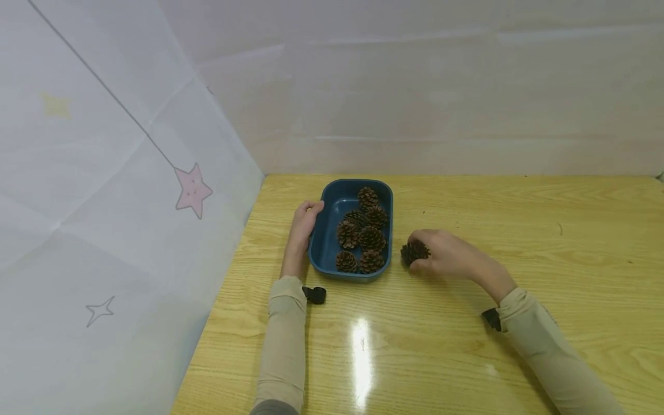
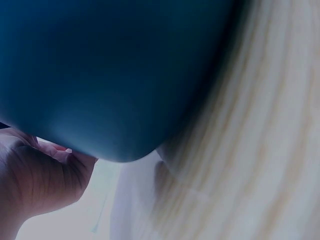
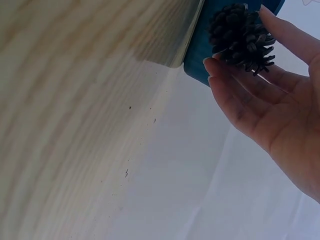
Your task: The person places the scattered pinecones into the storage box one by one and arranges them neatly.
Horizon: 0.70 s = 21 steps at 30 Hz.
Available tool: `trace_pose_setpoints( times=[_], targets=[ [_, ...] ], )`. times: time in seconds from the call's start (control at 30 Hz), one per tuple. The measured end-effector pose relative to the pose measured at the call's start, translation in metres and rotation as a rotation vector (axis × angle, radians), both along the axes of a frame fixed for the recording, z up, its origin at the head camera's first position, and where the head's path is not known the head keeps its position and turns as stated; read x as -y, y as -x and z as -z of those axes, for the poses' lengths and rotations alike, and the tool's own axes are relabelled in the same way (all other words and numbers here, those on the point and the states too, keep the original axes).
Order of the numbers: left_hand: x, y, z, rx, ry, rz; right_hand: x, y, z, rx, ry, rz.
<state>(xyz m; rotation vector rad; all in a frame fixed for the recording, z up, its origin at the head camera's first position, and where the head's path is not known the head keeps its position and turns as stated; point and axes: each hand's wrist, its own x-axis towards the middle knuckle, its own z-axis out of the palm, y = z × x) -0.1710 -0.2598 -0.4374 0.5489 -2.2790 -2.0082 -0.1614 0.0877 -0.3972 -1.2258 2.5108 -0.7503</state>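
A dark blue rectangular container point(image 1: 323, 245) with rounded corners stands on the table, several brown pine cones point(image 1: 372, 238) lying inside it, mostly toward its right side. At its left wall my left hand point(image 1: 303, 226) grips the rim, thumb over the edge. The left wrist view shows that hand point(image 2: 45, 175) beside the container's outer wall point(image 2: 110, 85); its fingertips are hidden there. Just right of the container, my right hand point(image 1: 446, 253) holds one pine cone point(image 1: 414, 253) between thumb and fingers. In the right wrist view this pine cone point(image 3: 241, 37) sits at the fingertips, before the blue wall.
The yellow wood-grain table point(image 1: 544, 242) carries tiny dark specks right of the container. A pale cloth point(image 1: 415, 86) hangs behind the table, and another cloth with a pink star point(image 1: 193, 190) hangs along its left side. Black straps point(image 1: 314, 295) show at the wrists.
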Motion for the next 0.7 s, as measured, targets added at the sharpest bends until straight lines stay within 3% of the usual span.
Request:
trace_pose_setpoints(
  times=[0.7],
  targets=[
    [0.0000, -0.0014, 0.0002, -0.012, 0.003, 0.007, -0.0044, 0.0004, -0.0036, -0.064, 0.007, 0.038]
  ],
)
